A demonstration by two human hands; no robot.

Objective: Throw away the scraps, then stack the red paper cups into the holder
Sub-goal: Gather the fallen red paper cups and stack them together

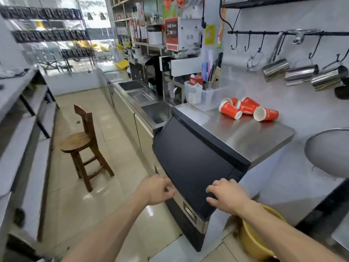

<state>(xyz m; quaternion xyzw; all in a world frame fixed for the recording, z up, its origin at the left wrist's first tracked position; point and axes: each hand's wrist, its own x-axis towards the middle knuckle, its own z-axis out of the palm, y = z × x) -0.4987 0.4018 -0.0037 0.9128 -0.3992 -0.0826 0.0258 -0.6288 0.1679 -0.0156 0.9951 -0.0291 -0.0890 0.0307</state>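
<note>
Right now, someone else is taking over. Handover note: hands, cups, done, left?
Left hand: empty, fingers curled at the lower left edge of the black lid of the ice machine.
Right hand: empty, fingers resting on the lid's lower edge.
Red cups: loose pile lying on their sides on the steel counter, by the wall.
Holder: not identifiable in this view. No scraps visible in either hand.
Done: cannot confirm scraps are binned.
Left: stack all cups into the holder.

Cups [247,109] red, white script, white inside. Lid [192,163] matte black. Counter [251,133] bare steel. Stool [83,146] brown wood. Basin [253,241] yellow. Floor [120,190] beige tile.
</note>
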